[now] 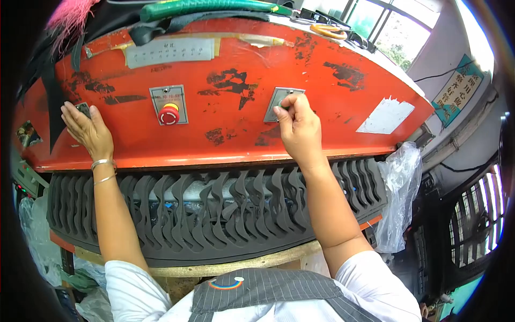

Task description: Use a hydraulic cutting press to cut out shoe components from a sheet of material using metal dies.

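My left hand (90,129) lies with outstretched fingers against the left side of a red machine panel (230,137). Its fingers partly cover a small metal control plate (82,109). My right hand (300,126) is closed, thumb and fingers bent together, at another metal control plate (273,110); the control under the fingertips is mostly hidden. Between the hands, a red emergency stop button (169,114) sticks out from its own plate. Below the panel and under my forearms lies a dark grey foam sheet (214,255) cut into wavy strips.
A wooden board edge (230,268) runs under the foam, close to my apron. Clear plastic bags (399,198) hang at the right; more plastic (37,236) is at the left. A green-handled tool (209,7) and dark strips lie atop the panel. A black fan (475,220) stands right.
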{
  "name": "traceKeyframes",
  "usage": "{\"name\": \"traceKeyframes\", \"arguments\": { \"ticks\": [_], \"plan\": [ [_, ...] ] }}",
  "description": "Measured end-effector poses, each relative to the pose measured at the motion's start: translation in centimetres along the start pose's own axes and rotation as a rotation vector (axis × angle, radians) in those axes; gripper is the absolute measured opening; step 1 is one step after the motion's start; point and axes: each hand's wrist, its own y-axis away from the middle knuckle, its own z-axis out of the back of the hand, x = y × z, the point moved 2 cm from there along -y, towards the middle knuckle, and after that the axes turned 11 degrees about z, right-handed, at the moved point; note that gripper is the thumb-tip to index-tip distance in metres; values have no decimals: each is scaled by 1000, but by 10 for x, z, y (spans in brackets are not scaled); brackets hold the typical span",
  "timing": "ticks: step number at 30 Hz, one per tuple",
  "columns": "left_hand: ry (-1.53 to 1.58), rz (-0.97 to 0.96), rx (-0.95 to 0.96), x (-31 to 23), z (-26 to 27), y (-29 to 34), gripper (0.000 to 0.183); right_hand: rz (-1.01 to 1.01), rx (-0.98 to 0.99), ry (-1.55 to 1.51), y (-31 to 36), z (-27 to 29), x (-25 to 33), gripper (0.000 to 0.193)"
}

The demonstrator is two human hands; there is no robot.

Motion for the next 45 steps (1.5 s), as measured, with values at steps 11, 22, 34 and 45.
{"name": "traceKeyframes", "arguments": {
  "ticks": [11, 22, 34, 45],
  "plan": [
    [476, 61, 714, -83, 87, 132, 58, 203, 442, -392, 142, -41, 94, 16],
    [469, -63, 1674, -124, 181, 250, 29, 184, 855, -292, 232, 19, 73, 35],
    [80, -447, 1304, -155, 175, 270, 49, -68, 658, 159, 245, 5, 57, 48],
    [55, -332, 1244, -158, 172, 288, 45, -102, 793, 245, 235, 12, 52, 46]
  ]
}}
